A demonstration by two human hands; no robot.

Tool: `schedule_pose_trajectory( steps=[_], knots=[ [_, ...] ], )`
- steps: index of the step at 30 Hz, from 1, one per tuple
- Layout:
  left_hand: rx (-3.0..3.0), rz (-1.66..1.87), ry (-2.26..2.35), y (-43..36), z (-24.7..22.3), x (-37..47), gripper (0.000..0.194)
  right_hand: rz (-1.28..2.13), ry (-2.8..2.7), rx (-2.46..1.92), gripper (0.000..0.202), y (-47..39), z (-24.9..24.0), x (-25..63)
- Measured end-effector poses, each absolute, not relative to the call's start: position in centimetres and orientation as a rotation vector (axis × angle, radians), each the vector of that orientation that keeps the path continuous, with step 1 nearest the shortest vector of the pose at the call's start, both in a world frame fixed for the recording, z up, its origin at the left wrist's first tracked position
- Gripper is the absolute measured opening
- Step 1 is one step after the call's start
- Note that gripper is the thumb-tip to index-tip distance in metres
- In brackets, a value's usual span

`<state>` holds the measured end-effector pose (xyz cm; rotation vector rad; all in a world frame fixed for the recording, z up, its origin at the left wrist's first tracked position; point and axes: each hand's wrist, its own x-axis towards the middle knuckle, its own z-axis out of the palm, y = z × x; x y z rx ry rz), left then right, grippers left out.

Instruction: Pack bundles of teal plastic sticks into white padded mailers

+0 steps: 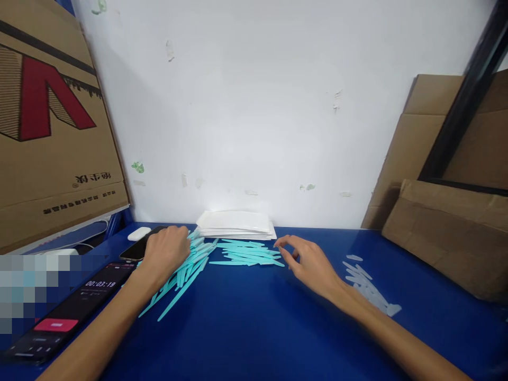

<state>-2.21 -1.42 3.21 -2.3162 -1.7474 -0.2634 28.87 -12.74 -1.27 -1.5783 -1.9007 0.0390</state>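
Before you, a plain white wall (254, 106) stands behind the smooth blue bench (238, 333). At your left is a large brown cardboard box (85, 156) with a red printed mark; at your right lies a creased brown cardboard piece (448, 238). A black rectangular phone (81, 301), its screen showing 00:03:19, lies beside your left forearm, and behind it are a dark flat device (137, 247) and a white rounded case (138, 234). A stack of white flat sheets (236, 223) is near the wall.

Your left hand (166, 251) is over the left heap of thin turquoise strips (194, 267) and covers part of it; its fingertips are hidden, so I cannot tell what it grips. Your right hand (305, 262), thumb and forefinger a little apart, is at the right end of the middle group of turquoise strips (248, 253), with nothing visible in its grasp.

These strips are narrow and long, some with pointed ends. The left ones fan diagonally; the middle ones lie mostly sideways.

I count two turquoise groups, one group of translucent whitish pieces (369, 288) beside your right forearm, one stack, one phone and one case. The strips overlap too much for an exact number.
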Motion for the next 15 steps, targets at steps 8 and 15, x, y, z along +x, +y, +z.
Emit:
schedule_pose_trajectory(
  steps=[8,15],
  knots=[
    [-2.466,-0.278,-1.204,-2.2,2.1,0.4,0.033,-0.066,-1.923,-1.668,0.025,-12.4,-1.1,29.7],
    [-2.717,-0.330,-0.861,-3.4,-0.6,2.1,0.023,0.062,-1.779,-2.211,0.014,-12.6,1.0,33.8]
  ],
)
